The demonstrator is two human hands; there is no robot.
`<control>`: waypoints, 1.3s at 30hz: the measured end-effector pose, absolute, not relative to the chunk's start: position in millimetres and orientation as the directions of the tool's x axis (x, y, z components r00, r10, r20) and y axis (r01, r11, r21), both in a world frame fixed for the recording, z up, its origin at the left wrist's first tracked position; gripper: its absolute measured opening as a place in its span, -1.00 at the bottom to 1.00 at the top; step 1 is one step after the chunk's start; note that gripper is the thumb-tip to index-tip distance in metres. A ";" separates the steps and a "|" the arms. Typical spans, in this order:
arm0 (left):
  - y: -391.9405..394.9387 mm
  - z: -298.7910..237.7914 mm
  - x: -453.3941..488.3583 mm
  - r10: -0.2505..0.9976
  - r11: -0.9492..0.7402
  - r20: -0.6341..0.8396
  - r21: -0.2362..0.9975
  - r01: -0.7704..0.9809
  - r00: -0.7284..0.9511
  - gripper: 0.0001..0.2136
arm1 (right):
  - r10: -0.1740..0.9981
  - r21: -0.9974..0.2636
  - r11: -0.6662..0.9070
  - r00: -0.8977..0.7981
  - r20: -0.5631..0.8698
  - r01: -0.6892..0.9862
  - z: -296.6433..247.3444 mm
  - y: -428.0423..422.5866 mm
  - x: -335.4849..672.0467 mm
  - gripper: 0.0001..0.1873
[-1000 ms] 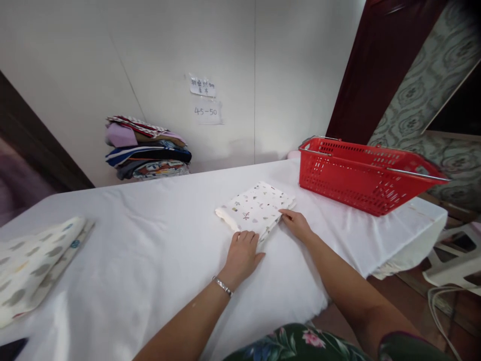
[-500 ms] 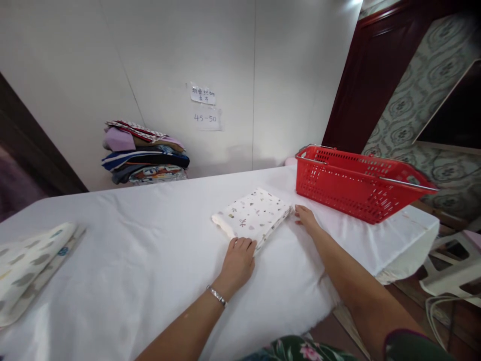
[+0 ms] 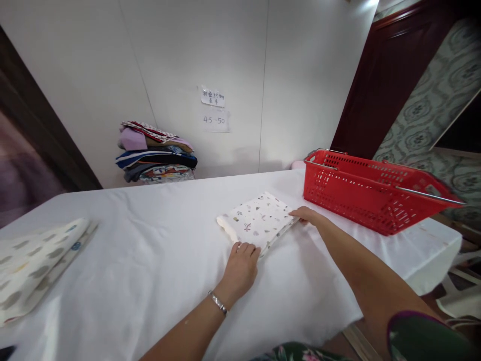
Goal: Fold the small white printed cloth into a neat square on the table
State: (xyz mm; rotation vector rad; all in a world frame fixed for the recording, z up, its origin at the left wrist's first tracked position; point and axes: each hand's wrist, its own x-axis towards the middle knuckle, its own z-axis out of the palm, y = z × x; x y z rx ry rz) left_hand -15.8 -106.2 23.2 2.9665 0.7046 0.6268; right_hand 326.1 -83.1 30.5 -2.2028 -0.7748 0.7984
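Note:
A folded white cloth (image 3: 259, 218) with small printed leaves and figures lies flat on the white-covered table in front of me. My left hand (image 3: 242, 263), with a silver bracelet at the wrist, has its fingers curled over the cloth's near corner. At the right corner, my right hand (image 3: 305, 214) pinches the edge, thumb side down and fingers on top. The undersides of both grips are hidden.
A red plastic basket (image 3: 349, 195) with metal handles stands on the table (image 3: 161, 240) to the right. Another folded cloth with grey spots (image 3: 33, 265) lies at the left. Against the wall rises a stack of folded fabrics (image 3: 158, 153), below taped paper signs (image 3: 216, 110).
My right hand has moved in from beside the cloth and now grips its right corner. The left hand keeps its place on the near corner. The whole view has shifted slightly.

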 end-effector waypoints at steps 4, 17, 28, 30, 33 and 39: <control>-107.7 23.1 -21.7 0.446 -0.891 0.376 0.107 0.441 0.812 -0.58 | 0.739 -0.786 -0.568 0.570 -0.358 0.243 34.0 -92.1 326.8 -0.82; -111.0 22.2 0.7 0.576 -0.806 0.386 0.123 0.579 0.720 -0.65 | 0.837 -0.939 -0.344 0.456 -0.301 0.010 46.9 -107.3 318.1 -0.62; -112.9 23.5 6.0 0.592 -0.781 0.339 0.018 0.624 0.732 -0.72 | 0.833 -0.946 -0.325 0.467 -0.297 -0.021 48.9 -115.7 316.6 -0.68; -114.2 23.2 5.7 0.590 -0.782 0.333 0.009 0.623 0.736 -0.66 | 0.832 -0.946 -0.324 0.469 -0.297 -0.025 51.2 -117.6 315.4 -0.69; -116.0 21.5 5.1 0.585 -0.784 0.344 0.008 0.621 0.735 -0.57 | 0.831 -0.948 -0.318 0.473 -0.292 -0.026 56.2 -120.1 313.0 -0.70; -119.7 20.8 11.1 0.569 -0.797 0.397 0.050 0.602 0.721 -0.50 | 0.839 -0.955 -0.297 0.472 -0.271 -0.020 66.0 -121.4 308.6 -0.73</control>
